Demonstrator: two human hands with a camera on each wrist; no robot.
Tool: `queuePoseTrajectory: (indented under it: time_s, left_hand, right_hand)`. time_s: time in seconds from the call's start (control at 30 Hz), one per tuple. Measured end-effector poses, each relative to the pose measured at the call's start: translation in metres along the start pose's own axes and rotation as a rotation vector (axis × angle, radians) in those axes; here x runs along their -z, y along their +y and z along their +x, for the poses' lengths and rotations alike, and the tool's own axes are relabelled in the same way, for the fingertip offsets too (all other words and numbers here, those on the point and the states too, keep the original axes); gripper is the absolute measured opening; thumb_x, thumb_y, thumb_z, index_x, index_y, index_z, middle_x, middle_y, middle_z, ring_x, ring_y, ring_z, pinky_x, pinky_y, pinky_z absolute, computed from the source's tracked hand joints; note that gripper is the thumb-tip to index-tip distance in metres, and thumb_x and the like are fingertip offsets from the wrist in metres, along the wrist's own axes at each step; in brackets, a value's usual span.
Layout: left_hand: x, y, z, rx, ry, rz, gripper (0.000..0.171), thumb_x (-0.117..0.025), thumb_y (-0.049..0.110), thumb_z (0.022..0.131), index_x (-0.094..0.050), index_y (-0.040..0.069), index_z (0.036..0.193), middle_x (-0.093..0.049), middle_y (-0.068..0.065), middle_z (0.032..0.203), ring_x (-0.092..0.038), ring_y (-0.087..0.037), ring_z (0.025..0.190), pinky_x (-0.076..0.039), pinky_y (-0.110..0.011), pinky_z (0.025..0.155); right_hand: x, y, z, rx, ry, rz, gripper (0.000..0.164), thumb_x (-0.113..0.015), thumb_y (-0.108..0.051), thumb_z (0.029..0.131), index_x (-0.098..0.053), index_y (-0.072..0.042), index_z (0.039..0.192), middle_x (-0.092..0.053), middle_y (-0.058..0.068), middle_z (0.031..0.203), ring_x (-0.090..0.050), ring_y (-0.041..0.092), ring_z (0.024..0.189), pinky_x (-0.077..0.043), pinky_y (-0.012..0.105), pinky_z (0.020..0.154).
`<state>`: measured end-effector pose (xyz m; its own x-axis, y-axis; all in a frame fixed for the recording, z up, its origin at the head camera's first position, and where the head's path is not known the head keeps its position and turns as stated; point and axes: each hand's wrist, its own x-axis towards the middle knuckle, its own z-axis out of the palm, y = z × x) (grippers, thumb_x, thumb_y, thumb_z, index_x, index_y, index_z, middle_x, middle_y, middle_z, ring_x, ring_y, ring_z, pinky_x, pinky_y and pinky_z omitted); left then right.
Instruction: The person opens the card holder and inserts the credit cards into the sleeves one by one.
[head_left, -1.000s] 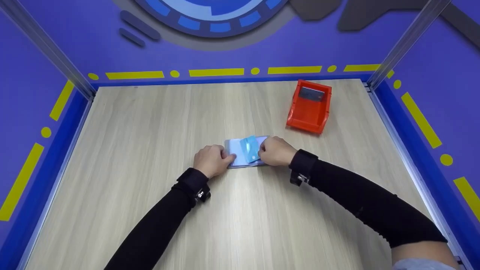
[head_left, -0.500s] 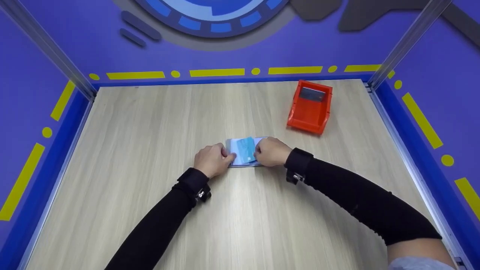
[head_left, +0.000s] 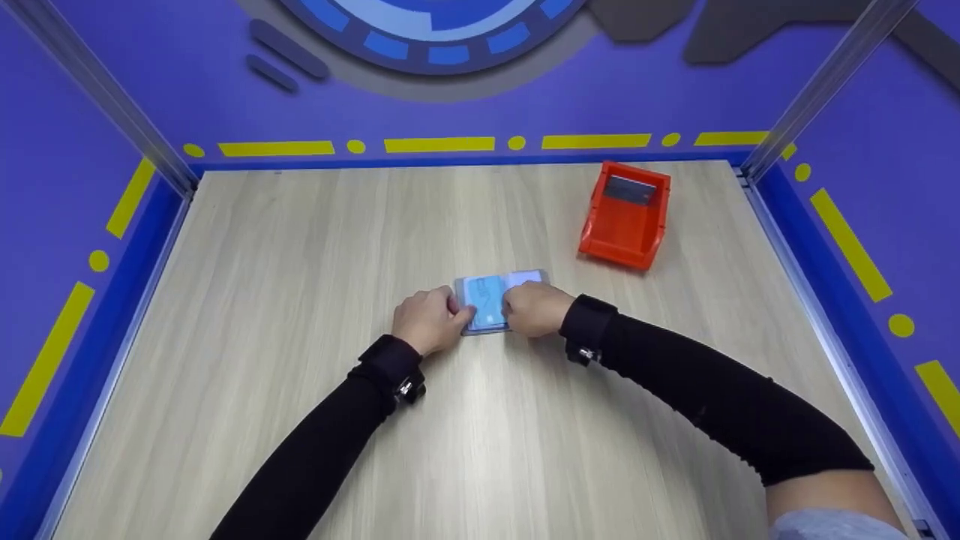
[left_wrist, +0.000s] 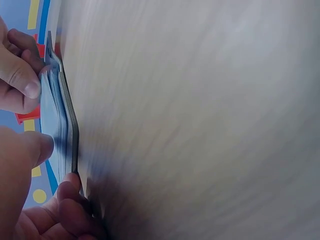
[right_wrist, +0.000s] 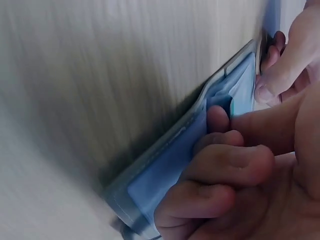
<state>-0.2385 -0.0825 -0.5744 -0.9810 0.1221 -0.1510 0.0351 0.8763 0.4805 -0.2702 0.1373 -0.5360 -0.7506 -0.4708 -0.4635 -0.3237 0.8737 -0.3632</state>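
A small card holder [head_left: 526, 277] with a grey cover and clear sleeves lies spread flat on the table. My left hand [head_left: 426, 321] grips its left edge, thumb on top and fingers beneath, as the left wrist view shows the card holder [left_wrist: 72, 120] edge-on with its layered sleeves. Over the left half lies a light-blue card [head_left: 486, 294]. My right hand [head_left: 537, 309] pinches the card's right edge between thumb and index finger; its other fingers curl over the right half of the card holder [right_wrist: 155, 175]. The fingertips partly hide that card edge.
Behind and to the right stands a red bin [head_left: 624, 225] with a dark grey card-like piece [head_left: 630, 190] at its far end. Blue-purple panels [head_left: 450, 112] wall in the wooden table [head_left: 337, 225] at the back and sides.
The light-blue card has shifted left and straightened from its tilt, now lined up with the card holder's left half. My right hand has moved left with it; my left hand keeps its grip.
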Motion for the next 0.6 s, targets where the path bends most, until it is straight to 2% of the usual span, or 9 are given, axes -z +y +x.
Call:
queuePoseTrajectory:
  time_s: [0.1,0.23,0.47,0.6]
  left_hand:
    - [-0.001,0.000,0.001,-0.006,0.003,0.003,0.037,-0.070,0.053,0.103,-0.064,0.019,0.089,-0.068,-0.001,0.086,-0.061,-0.023,0.080,-0.042,-0.038,0.073]
    - [-0.001,0.001,0.003,-0.021,0.009,0.015,0.038,-0.070,0.053,0.102,-0.063,0.019,0.088,-0.068,-0.001,0.084,-0.061,-0.022,0.078,-0.041,-0.037,0.072]
    - [0.002,0.001,0.000,-0.019,0.009,-0.019,0.040,-0.070,0.054,0.103,-0.062,0.019,0.086,-0.064,0.000,0.083,-0.059,-0.023,0.078,-0.041,-0.037,0.071]
    - [0.007,0.002,-0.002,-0.009,0.025,-0.061,0.041,-0.070,0.052,0.104,-0.060,0.018,0.083,-0.059,0.001,0.079,-0.057,-0.021,0.075,-0.040,-0.036,0.069]
  right_hand:
    - [-0.001,-0.002,0.001,-0.001,-0.021,-0.032,0.012,-0.058,-0.013,0.102,-0.068,-0.006,0.099,-0.060,0.006,0.086,-0.055,0.023,0.077,-0.044,0.033,0.065]
    - [-0.002,-0.003,0.001,0.009,-0.011,-0.064,0.011,-0.060,-0.011,0.101,-0.066,-0.007,0.094,-0.060,0.007,0.085,-0.056,0.024,0.078,-0.044,0.034,0.067]
    - [-0.001,-0.003,-0.001,0.048,0.068,-0.031,0.029,-0.061,-0.021,0.109,-0.069,-0.010,0.084,-0.057,0.001,0.075,-0.055,0.019,0.071,-0.043,0.030,0.063]
    - [0.012,0.001,-0.007,0.081,0.149,0.007,0.030,-0.062,-0.023,0.110,-0.076,-0.006,0.091,-0.059,0.002,0.076,-0.054,0.018,0.071,-0.043,0.031,0.066]
